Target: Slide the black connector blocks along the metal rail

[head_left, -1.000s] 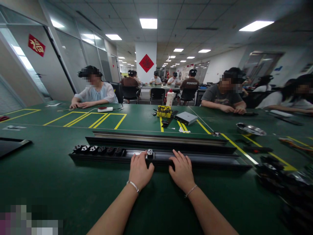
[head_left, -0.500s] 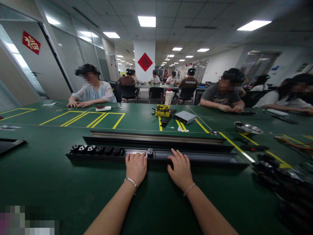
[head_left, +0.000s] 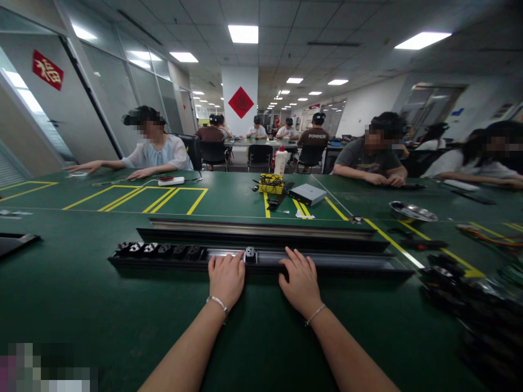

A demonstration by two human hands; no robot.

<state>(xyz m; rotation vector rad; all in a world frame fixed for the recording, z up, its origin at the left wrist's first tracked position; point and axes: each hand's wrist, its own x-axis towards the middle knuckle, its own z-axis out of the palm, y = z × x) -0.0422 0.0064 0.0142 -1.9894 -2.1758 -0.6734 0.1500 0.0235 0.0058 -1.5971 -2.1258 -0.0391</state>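
Observation:
A long black channel-shaped rail (head_left: pixel 347 263) lies across the green table in front of me. Several black socket modules (head_left: pixel 165 249) sit in a row in its left part, and one single socket module (head_left: pixel 250 253) sits apart near the middle. My left hand (head_left: pixel 227 279) rests over the rail just left of that single module, fingers extended and close together, the index finger beside it. To the module's right, my right hand (head_left: pixel 300 279) lies on the rail with its fingers spread. Whether the left fingertips press on anything inside the channel is hidden.
Behind the rail lies a second long black strip (head_left: pixel 261 232). Farther back are a yellow box of cables (head_left: pixel 271 185), a grey box (head_left: pixel 307 194) and a white bottle (head_left: pixel 280 162). A metal bowl (head_left: pixel 413 211) and a dark pile of parts (head_left: pixel 482 321) lie right. Co-workers sit opposite.
Both my hands stay in place on the rail; the view has shifted slightly. The co-worker at the far left has stretched an arm out along the table.

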